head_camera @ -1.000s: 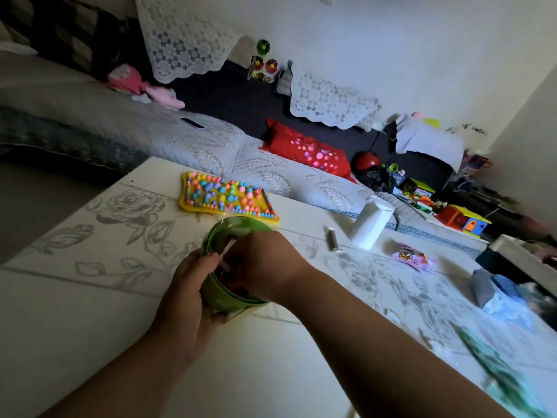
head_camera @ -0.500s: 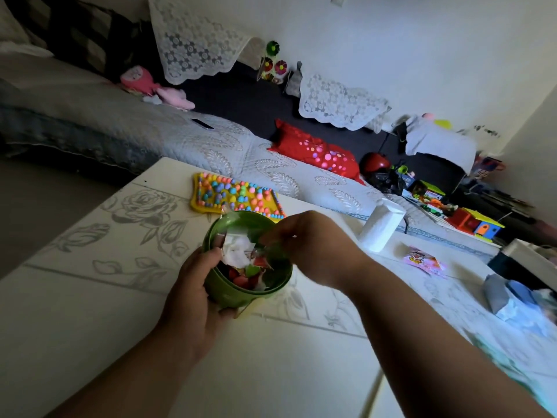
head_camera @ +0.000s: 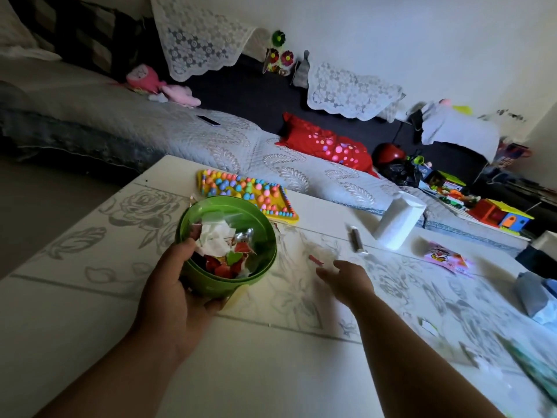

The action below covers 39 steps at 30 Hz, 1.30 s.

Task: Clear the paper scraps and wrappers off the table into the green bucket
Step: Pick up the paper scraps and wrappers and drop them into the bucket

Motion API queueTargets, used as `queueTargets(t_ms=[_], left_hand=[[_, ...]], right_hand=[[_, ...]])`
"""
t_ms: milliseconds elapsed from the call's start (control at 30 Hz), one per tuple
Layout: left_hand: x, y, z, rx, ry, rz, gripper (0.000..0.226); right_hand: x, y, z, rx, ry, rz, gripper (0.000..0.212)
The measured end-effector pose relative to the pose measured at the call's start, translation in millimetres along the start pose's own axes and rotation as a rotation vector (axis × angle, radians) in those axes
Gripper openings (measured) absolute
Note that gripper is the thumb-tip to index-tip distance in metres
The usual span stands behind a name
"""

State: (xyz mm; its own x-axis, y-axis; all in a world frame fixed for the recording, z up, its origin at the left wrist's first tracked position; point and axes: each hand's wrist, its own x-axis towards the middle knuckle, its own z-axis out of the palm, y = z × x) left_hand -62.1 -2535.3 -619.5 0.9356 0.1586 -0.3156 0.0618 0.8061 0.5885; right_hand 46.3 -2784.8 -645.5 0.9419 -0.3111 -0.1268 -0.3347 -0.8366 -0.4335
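The round green plastic bucket (head_camera: 259, 233) sits toward the table's far edge, just in front of a yellow board studded with coloured pegs (head_camera: 211, 184). The left hand (head_camera: 171, 297) grips its near rim, thumb hooked inside and fingers curled under the wall. It is tilted toward the person; whether its base rests on the white table printed with grey roses (head_camera: 90, 312) is unclear.

The right hand (head_camera: 346, 279) hovers low near the middle of the table, fingers loosely spread and apparently holding nothing, just short of a small red paper scrap (head_camera: 316, 260). A pink printed wrapper (head_camera: 446, 257) lies well apart toward the right edge, beyond a white paper roll (head_camera: 398, 220).

The bucket is heaped with crumpled white paper and red and green bits. More tilt would probably tip these light pieces back out. The red scrap is thin and flat on a smooth, glossy top, so fingertips may push it along rather than lift it. The wrapper looks slick and crinkly, likely to spring open when dropped in. Blurred scraps near the right edge could be brushed onto the floor by a forearm.
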Motion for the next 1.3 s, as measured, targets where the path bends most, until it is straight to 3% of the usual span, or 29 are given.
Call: queueTargets(t_ms=[267,500,600,667,733,933,1100,1167,1267,1300], left_hand=[[16,1,0,-0.013,0.050,0.036,0.017],[18,-1,0,-0.013,0.014,0.043,0.019],[15,-1,1,-0.005,0.013,0.047,0.018],[12,-1,1,-0.003,0.007,0.044,0.017],[10,-1,0,0.004,-0.001,0.042,0.017],[8,1,-2,-0.002,-0.007,0.033,0.018],[9,0,-2,0.000,-0.005,0.037,0.017],[11,0,-2,-0.007,-0.007,0.035,0.018],[14,0,-4,-0.003,-0.011,0.038,0.019],[15,0,-4,-0.002,-0.011,0.039,0.019]], right_hand=[[47,-24,11,-0.069,0.032,0.063,0.038],[48,-22,1,-0.123,-0.069,-0.087,0.021],[43,-12,-7,0.105,0.020,-0.085,0.042],[42,-6,-18,0.359,0.149,-0.058,0.044],[43,5,-25,0.458,0.234,0.005,0.040],[40,19,-12,0.318,0.026,0.032,0.038],[56,10,0,0.191,0.057,0.035,0.052],[55,0,-6,0.053,0.007,0.006,0.044],[57,-12,-16,0.017,-0.065,0.007,0.010],[56,-14,-17,0.009,-0.065,0.003,0.008]])
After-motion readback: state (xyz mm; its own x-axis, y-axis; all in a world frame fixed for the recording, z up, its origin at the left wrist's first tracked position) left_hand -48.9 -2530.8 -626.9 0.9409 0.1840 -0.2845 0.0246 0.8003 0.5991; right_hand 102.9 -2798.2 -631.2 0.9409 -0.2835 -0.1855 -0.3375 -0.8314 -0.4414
